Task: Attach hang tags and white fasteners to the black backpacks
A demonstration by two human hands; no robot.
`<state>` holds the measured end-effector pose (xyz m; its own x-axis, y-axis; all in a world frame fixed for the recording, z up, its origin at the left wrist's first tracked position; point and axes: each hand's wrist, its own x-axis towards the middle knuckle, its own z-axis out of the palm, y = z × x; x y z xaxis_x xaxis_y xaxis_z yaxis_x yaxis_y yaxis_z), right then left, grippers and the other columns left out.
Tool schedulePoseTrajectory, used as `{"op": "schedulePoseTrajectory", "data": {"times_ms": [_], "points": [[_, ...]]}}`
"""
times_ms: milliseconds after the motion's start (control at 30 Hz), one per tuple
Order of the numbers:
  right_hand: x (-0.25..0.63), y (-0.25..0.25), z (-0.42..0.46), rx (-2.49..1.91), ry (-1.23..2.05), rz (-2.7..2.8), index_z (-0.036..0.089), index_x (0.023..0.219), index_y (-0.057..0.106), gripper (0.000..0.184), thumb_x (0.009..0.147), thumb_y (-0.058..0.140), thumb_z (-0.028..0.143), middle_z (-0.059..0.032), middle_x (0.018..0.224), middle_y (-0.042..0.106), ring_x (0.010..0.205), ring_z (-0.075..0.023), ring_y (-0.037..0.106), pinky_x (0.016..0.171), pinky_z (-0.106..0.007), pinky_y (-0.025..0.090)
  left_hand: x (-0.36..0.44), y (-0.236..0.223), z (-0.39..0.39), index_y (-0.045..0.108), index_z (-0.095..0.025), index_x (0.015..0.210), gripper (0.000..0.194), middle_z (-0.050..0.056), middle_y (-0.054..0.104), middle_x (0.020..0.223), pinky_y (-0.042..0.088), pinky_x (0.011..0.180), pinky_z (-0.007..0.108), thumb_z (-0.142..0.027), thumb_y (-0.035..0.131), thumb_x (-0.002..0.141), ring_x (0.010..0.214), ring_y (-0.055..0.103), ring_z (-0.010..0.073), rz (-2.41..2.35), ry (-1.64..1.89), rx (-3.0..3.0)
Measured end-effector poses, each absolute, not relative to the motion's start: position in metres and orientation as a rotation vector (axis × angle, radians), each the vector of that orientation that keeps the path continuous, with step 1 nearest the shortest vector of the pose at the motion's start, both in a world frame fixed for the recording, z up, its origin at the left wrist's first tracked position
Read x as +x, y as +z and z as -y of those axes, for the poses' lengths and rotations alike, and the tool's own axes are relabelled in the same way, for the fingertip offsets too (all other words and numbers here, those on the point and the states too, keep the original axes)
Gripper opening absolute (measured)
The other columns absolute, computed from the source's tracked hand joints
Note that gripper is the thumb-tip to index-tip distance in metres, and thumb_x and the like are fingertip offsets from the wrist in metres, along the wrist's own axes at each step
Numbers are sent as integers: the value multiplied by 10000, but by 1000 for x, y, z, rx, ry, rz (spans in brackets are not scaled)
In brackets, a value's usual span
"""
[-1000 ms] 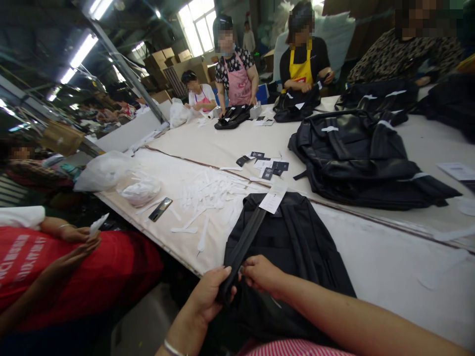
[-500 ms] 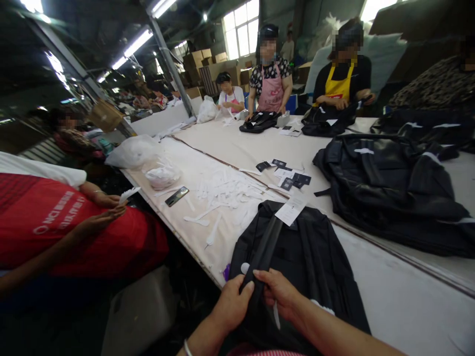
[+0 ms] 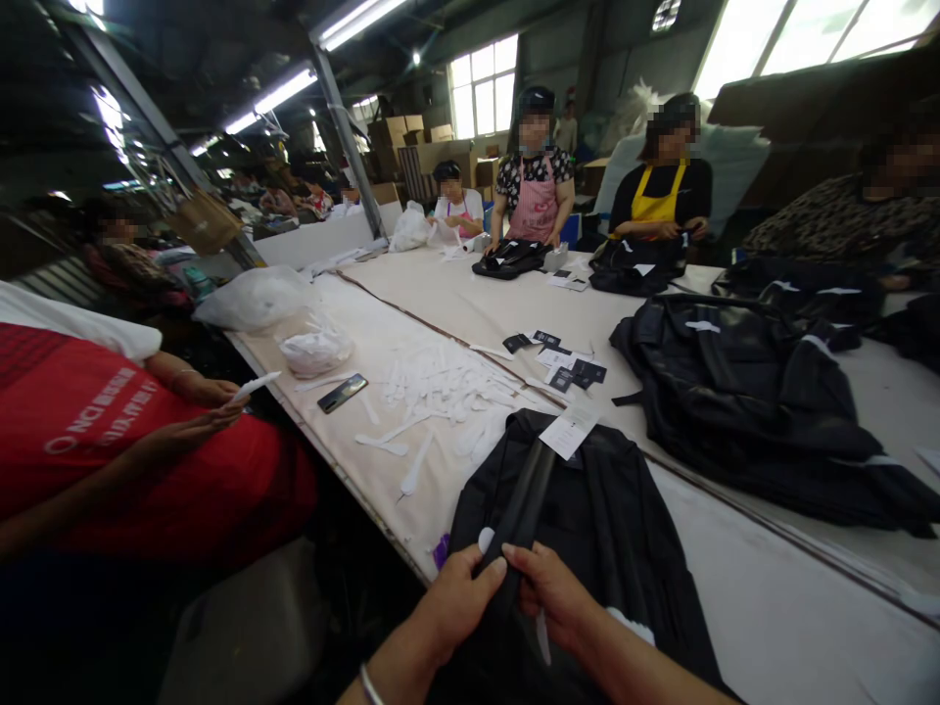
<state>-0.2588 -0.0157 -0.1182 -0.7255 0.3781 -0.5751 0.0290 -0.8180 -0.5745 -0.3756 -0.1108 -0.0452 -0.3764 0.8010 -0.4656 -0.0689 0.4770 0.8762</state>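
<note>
A black backpack (image 3: 587,548) lies before me on the table, straps up. My left hand (image 3: 464,592) is closed on its left shoulder strap (image 3: 527,494), thumb on top. My right hand (image 3: 552,587) grips the same strap from the other side, and the two thumbs nearly meet. Beside my left fingers shows the rounded end of a white strip (image 3: 486,539); a white tail (image 3: 542,634) hangs under my right hand. Whether both belong to one strip is hidden. A white hang tag (image 3: 569,428) rests at the top of the backpack. Another white piece (image 3: 632,625) sits by the right strap.
Loose white strips (image 3: 447,382) are spread left of the backpack, near a phone (image 3: 342,393) and a plastic bag (image 3: 314,350). Black and white cards (image 3: 565,362) lie beyond. More black backpacks (image 3: 741,382) fill the right. A co-worker in a red apron (image 3: 147,421) holds white strips.
The view has tilted up slightly and shifted. Both hands stay on the strap, drawn slightly closer together. The red-aproned co-worker's white strips now look more closely stacked.
</note>
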Motion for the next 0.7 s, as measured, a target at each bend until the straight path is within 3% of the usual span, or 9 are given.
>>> {"op": "schedulePoseTrajectory", "data": {"times_ms": [233, 367, 433, 567, 700], "points": [[-261, -104, 12, -1085, 2577, 1107, 176, 868, 547, 529, 639, 756, 605, 123, 472, 366, 366, -29, 259, 358, -175, 175, -367, -72, 111, 716, -125, 812, 394, 46, 691, 689, 422, 541, 244, -513, 645, 797, 614, 588, 165, -1759, 1173, 400], [-247, -96, 3, -990, 2533, 1377, 181, 848, 551, 511, 752, 609, 679, 31, 650, 587, 383, -54, 415, 349, -192, 272, -376, -72, 110, 704, -129, 775, 379, 24, 646, 595, 386, 483, 234, -500, 635, 804, 527, 544, 141, -1759, 1119, 407], [-238, -98, -2, -974, 2536, 1454, 178, 808, 557, 461, 768, 610, 634, 15, 675, 618, 378, -53, 417, 348, -195, 262, -380, -71, 110, 696, -133, 759, 360, 16, 637, 581, 375, 469, 228, -486, 641, 800, 513, 530, 133, -1775, 1103, 419], [-235, -109, -9, -1069, 2460, 1582, 171, 696, 576, 335, 719, 678, 489, 61, 511, 510, 351, -38, 298, 357, -204, 174, -381, -75, 110, 695, -127, 776, 366, 27, 658, 616, 379, 463, 221, -491, 660, 783, 521, 546, 131, -1747, 1114, 380], [-244, -118, -14, -1031, 2422, 1657, 170, 610, 575, 298, 720, 650, 436, 62, 453, 446, 372, -47, 275, 386, -217, 162, -379, -73, 108, 696, -117, 837, 365, 32, 652, 600, 378, 452, 216, -477, 660, 787, 483, 535, 119, -1662, 1124, 323]]}}
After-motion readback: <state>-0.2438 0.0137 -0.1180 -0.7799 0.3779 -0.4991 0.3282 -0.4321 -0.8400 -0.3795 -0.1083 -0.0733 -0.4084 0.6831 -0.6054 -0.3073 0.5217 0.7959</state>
